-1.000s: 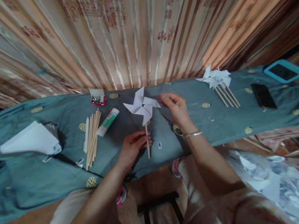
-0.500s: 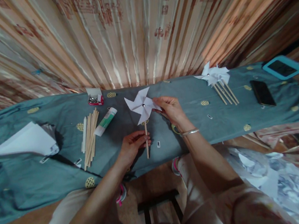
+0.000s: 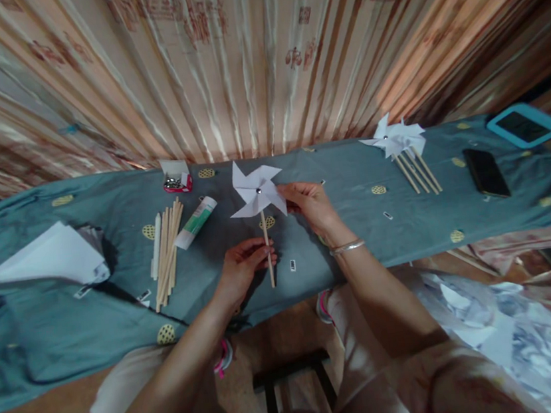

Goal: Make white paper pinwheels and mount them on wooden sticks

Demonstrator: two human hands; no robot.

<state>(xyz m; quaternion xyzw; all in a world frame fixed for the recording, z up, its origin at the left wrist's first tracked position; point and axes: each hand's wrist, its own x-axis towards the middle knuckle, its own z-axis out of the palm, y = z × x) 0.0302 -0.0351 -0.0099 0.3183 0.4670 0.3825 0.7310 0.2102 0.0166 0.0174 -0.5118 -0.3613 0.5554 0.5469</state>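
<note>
Gripping the lower part of a wooden stick (image 3: 267,251), the left hand (image 3: 243,272) has its fingers curled and pinched around the shaft, holding it roughly upright above the surface (image 3: 359,236). Mounted on the top end of that stick is a white paper pinwheel (image 3: 256,190), fixed at its centre by a small metal pin (image 3: 258,191). The right hand (image 3: 311,205) sits just beside the pinwheel on its right, with the fingertips drawn together and touching the edge of the right-hand vane; a thin silver bangle (image 3: 347,247) circles that wrist. The pinwheel is thus located near the middle of the surface, between the two hands. The surface is covered by a teal cloth (image 3: 44,329) with yellow round motifs. To the left of the left hand lies a bundle of bare wooden sticks (image 3: 167,250), and just beside it a glue tube (image 3: 196,223) with a green label lies at an angle. Behind the tube, near the far edge, stands a small open box (image 3: 175,177) of metal pins. Further left rests a stack of white paper sheets (image 3: 53,256). To the right of the right hand, well apart, a group of finished pinwheels (image 3: 401,144) lies flat with sticks pointing toward the person. Beyond these lies a black phone (image 3: 485,172), and near the right end a device in a blue case (image 3: 524,125). A striped curtain (image 3: 257,54) hangs behind the surface.
</note>
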